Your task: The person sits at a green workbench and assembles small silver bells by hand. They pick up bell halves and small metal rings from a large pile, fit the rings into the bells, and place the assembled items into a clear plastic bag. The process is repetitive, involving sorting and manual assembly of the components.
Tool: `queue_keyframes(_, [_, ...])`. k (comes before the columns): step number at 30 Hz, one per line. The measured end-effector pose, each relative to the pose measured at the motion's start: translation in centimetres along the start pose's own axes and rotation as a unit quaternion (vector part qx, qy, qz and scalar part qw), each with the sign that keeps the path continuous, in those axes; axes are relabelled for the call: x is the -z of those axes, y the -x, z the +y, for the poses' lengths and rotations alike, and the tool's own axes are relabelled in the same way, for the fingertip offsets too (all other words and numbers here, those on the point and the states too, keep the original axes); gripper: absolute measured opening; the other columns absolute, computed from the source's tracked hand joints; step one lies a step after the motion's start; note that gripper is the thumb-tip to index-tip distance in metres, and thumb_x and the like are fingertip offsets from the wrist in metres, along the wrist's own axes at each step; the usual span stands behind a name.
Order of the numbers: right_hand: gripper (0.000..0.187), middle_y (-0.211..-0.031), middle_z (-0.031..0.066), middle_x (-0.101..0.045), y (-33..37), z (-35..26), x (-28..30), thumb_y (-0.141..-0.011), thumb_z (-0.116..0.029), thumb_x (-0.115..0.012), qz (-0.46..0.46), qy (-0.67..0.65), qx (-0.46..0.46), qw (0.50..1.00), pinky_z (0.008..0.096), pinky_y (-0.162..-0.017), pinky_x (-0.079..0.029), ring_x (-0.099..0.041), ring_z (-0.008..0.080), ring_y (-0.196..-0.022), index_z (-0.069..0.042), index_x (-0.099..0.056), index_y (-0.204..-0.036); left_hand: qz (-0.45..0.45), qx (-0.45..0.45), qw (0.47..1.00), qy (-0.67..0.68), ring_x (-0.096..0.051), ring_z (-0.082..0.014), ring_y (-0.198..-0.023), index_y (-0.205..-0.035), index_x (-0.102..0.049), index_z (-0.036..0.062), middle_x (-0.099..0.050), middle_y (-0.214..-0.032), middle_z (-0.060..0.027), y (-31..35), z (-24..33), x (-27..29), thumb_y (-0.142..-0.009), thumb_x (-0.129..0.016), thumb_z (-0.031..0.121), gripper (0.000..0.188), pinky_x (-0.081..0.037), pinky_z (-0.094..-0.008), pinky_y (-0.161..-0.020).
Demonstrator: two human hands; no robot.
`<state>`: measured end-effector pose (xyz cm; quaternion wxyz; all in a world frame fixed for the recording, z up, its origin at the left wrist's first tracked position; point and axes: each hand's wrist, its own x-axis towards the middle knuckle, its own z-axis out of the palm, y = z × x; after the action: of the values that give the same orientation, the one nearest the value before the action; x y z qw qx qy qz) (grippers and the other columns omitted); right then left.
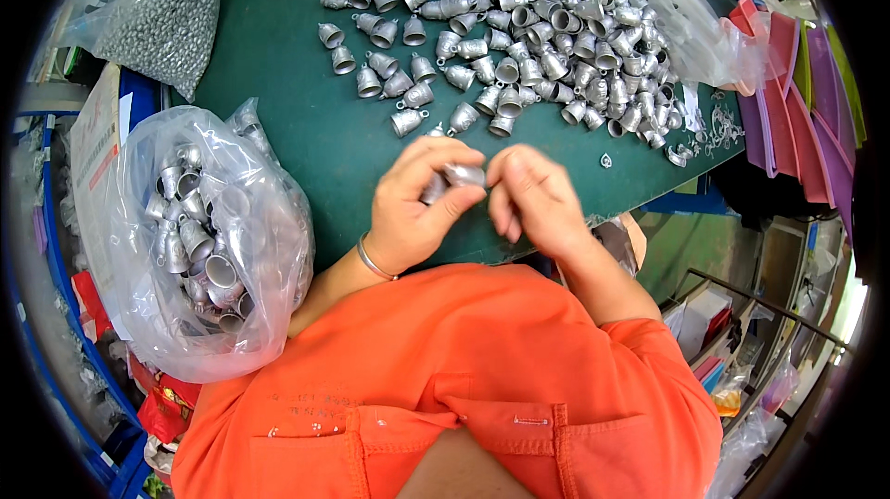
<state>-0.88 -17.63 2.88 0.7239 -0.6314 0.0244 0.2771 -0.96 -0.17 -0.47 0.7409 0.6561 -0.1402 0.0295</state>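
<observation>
Close in front of my chest, my left hand (406,207) is closed around a small silver metal bell (464,174), slightly blurred. Another silver piece, perhaps a second bell (434,189), shows inside that hand's curl. My right hand (538,198) is beside the bell with thumb and fingers pinched together; whatever they hold is hidden. Beyond both hands, a large heap of similar silver bells (547,49), each with a loop on top, covers the far middle and right of the green table (278,44). Several bells lie loose at the heap's near side.
A clear plastic bag (278,249) of bells stands at my left. Behind it is a bag of small silver beads (158,31). Tiny metal links (721,123) and a small drop-shaped piece (605,160) lie at the table's right. Colourful bins (797,109) stand beyond its right edge.
</observation>
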Motion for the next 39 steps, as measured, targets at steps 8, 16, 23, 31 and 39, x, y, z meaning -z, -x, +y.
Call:
queue_keyframes(8, [0.020,-0.066,0.0072,-0.053,-1.2,1.5,1.5,-0.079,-0.021,-0.067,0.193,0.571,0.232,0.763,0.0335,-0.057,-0.043,-0.054,0.0220,-0.062,-0.004,-0.055,-0.077,0.155,0.122,0.945,0.259,-0.057,-0.0142,-0.068,-0.101,-0.050,0.0009,-0.055,-0.092,-0.0098,0.2,-0.1,0.2,-0.092,-0.046,0.017,0.019,-0.045,-0.0213,-0.050])
queue_keyframes(16, [0.035,-0.090,0.0074,-0.059,-1.0,2.2,0.5,-0.068,0.005,-0.069,0.158,0.293,0.351,0.875,0.0290,-0.071,-0.046,-0.056,0.0205,-0.082,-0.004,-0.053,-0.098,0.151,0.089,0.967,0.188,-0.060,-0.0173,-0.072,-0.092,-0.050,0.0021,-0.055,-0.089,-0.0099,0.1,-0.3,0.0,-0.084,-0.054,0.002,0.010,-0.048,-0.0228,-0.050])
queue_keyframes(23, [0.026,-0.091,0.0095,-0.057,-0.6,1.0,0.2,-0.086,-0.006,-0.058,0.013,-0.225,0.115,0.968,0.0306,-0.066,-0.050,-0.057,0.0183,-0.080,-0.001,-0.050,-0.110,0.079,0.048,0.996,0.017,-0.059,-0.0135,-0.071,-0.087,-0.053,0.0014,-0.054,-0.084,-0.0067,0.4,-0.3,0.1,-0.076,-0.060,-0.007,0.015,-0.047,-0.0207,-0.052])
queue_keyframes(31, [0.030,-0.070,0.0090,-0.055,-0.8,1.3,0.4,-0.097,-0.031,-0.038,-0.060,-0.390,-0.056,0.917,0.0252,-0.045,-0.040,-0.050,0.0164,-0.049,-0.003,-0.049,-0.092,-0.013,-0.021,0.997,-0.071,-0.055,-0.0113,-0.072,-0.100,-0.061,0.0021,-0.056,-0.083,-0.0047,0.0,0.6,-0.2,-0.068,-0.072,-0.001,0.035,-0.044,-0.0218,-0.061])
queue_keyframes(39, [0.013,-0.066,0.0086,-0.056,-1.1,0.5,0.6,-0.089,-0.015,-0.053,0.087,0.216,0.178,0.956,0.0272,-0.048,-0.040,-0.050,0.0201,-0.051,-0.003,-0.056,-0.085,-0.038,-0.045,0.997,-0.056,-0.055,-0.0112,-0.065,-0.096,-0.061,0.0008,-0.057,-0.079,-0.0051,-0.1,-0.1,0.2,-0.071,-0.072,0.003,0.027,-0.044,-0.0225,-0.054])
